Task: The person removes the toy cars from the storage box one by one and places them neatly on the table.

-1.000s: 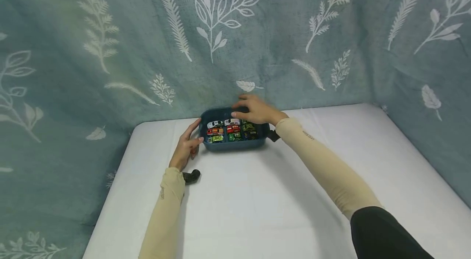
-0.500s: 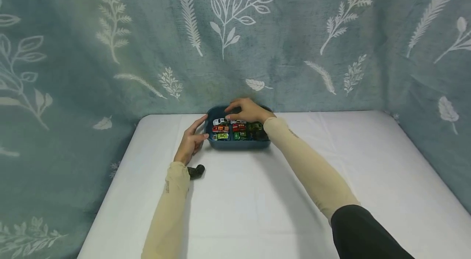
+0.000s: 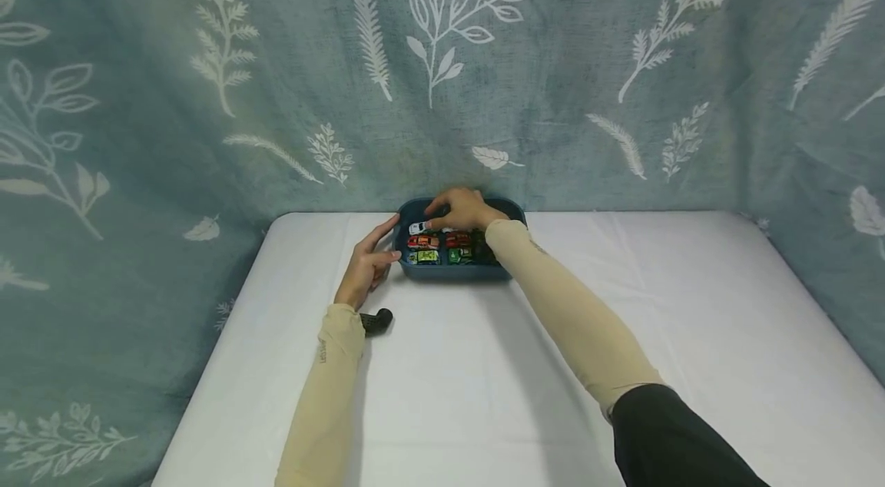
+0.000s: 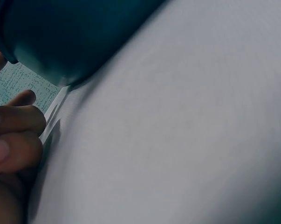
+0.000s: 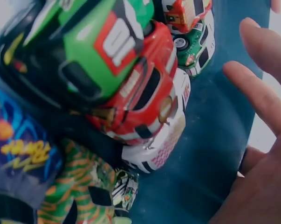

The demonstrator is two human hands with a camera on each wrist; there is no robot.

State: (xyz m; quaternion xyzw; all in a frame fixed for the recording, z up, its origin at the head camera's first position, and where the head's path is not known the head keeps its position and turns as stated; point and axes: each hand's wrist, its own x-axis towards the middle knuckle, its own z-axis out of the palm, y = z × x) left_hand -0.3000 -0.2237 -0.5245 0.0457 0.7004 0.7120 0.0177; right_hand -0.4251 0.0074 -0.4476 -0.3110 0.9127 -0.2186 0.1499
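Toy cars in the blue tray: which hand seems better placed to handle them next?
Probably the right hand: it is over the blue tray, close to the back-left toy car. The left hand is outside, at the tray's left end, perhaps steadying it.

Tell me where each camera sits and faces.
Head: worn there, facing forward and down at the tray of toy cars; left hand, right hand, sleeves show.
Left wrist: worn there, facing tabletop and tray's outside; fingers show.
Right wrist: worn there, facing into the tray; right hand shows.
Head and right wrist share toy cars.
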